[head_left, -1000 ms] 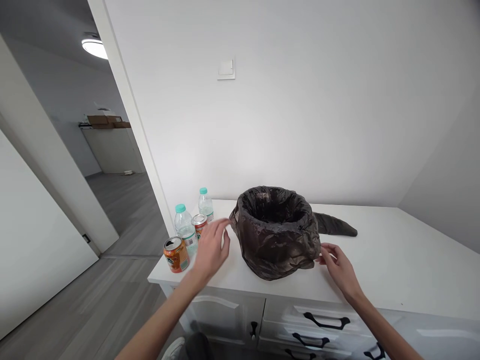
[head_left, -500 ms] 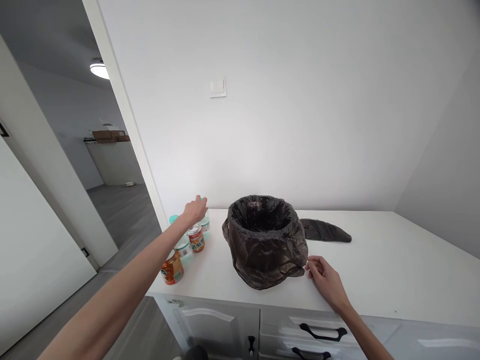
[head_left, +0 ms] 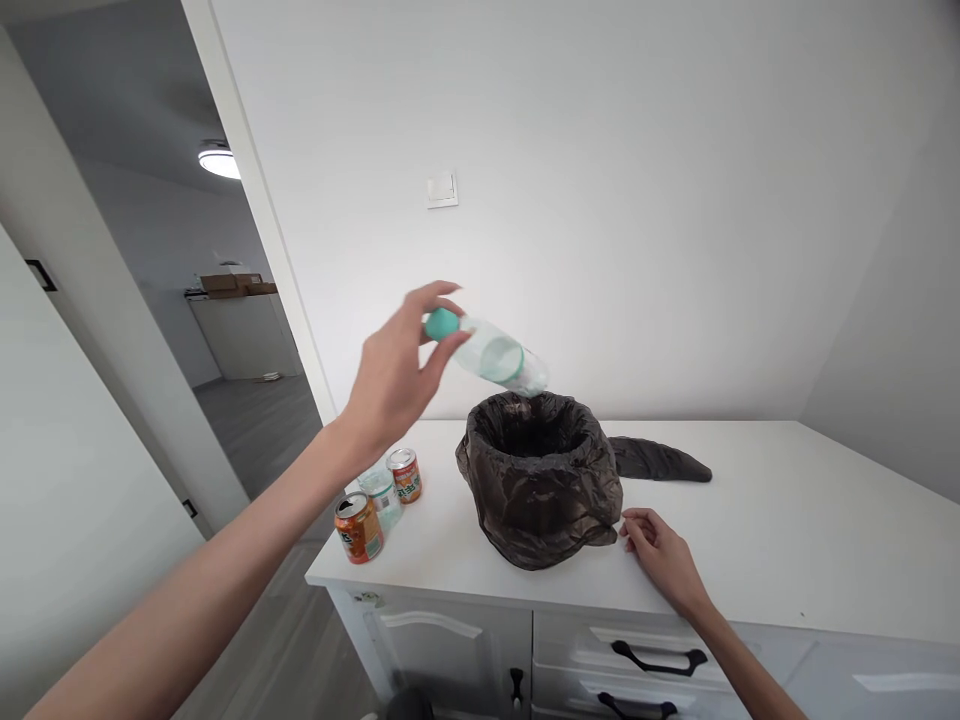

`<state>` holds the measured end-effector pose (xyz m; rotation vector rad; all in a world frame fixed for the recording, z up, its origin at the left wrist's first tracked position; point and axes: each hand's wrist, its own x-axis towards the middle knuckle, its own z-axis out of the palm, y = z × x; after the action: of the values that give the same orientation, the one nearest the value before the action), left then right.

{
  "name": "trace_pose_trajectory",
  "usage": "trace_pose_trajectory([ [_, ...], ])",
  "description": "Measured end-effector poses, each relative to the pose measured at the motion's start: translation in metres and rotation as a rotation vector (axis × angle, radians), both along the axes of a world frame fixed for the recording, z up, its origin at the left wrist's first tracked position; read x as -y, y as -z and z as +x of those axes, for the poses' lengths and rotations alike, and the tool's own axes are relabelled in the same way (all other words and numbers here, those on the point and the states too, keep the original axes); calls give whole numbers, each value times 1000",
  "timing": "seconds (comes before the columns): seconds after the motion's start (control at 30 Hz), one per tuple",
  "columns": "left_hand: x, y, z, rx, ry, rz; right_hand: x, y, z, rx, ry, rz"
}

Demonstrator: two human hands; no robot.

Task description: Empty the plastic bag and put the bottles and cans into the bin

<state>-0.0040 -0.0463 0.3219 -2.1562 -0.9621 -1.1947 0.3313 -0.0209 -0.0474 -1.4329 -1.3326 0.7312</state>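
My left hand point(head_left: 401, 365) grips a clear plastic bottle point(head_left: 499, 355) by its green cap. The bottle tilts down to the right, its base above the back rim of a bin lined with a black bin bag point(head_left: 536, 510). My right hand point(head_left: 660, 555) rests low at the bag's right side, fingers curled and pinched at its loose edge. Left of the bin stand an orange can point(head_left: 358, 530), another clear bottle point(head_left: 386, 500) and a smaller orange can with a silver top point(head_left: 405, 475). My left forearm partly hides that standing bottle.
All of this stands on a white cabinet top point(head_left: 750, 540) with black-handled drawers point(head_left: 660, 660) below. A folded strip of black plastic point(head_left: 660, 458) lies right of the bin. Behind is a white wall with a light switch point(head_left: 442, 189); a doorway opens at the left.
My left hand has lifted the bottle from the group at the left and carried it up and right, over the bin. My right hand stays by the bag. The view has shifted slightly.
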Motion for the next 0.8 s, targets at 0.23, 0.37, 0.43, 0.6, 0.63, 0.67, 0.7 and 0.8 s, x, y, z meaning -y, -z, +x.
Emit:
trace_pose_trajectory([
  [0.23,0,16,32,-452,115,-400,-12,18,11,-16,11,1],
  [0.37,-33,41,34,-478,171,-510,-9,7,7,-33,25,33],
  [0.43,-44,50,35,-463,197,-561,-6,-1,3,-40,19,47],
  [0.6,-60,62,37,-469,210,-700,-1,-8,-1,-27,29,40],
  [0.63,-63,63,37,-468,204,-730,-1,-7,0,-23,29,32],
  [0.67,-66,64,38,-470,200,-761,-1,-6,0,-18,30,25],
  [0.7,-70,64,38,-477,200,-792,-2,-5,1,-13,30,19],
  [0.8,-79,67,39,-513,202,-881,-3,-1,3,-3,31,7],
])
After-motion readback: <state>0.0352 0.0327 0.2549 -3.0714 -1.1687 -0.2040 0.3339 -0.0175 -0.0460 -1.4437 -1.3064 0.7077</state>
